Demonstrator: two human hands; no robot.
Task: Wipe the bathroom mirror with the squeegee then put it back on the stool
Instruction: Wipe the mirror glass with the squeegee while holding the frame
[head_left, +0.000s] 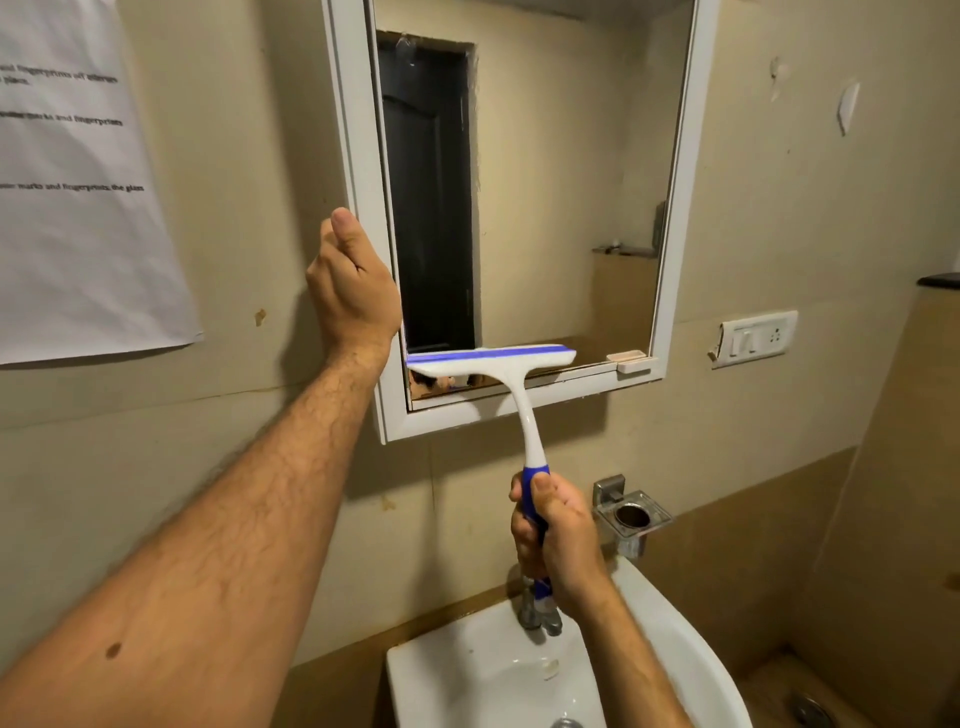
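Note:
The white-framed mirror (545, 208) hangs on the beige wall and reflects a dark doorway. A white squeegee (514, 395) with a blue blade strip and blue grip lies with its blade against the lower left part of the glass, near the bottom frame. My right hand (553, 540) is closed around the blue handle below the mirror. My left hand (353, 286) grips the mirror frame's left edge, thumb up, fingers hidden behind the frame. The stool is out of view.
A white sink (467, 670) with a metal tap (537, 610) sits right below my right hand. A chrome tumbler holder (631, 517) is mounted to its right, a switch plate (756, 338) further right. A printed paper sheet (78, 182) hangs at left.

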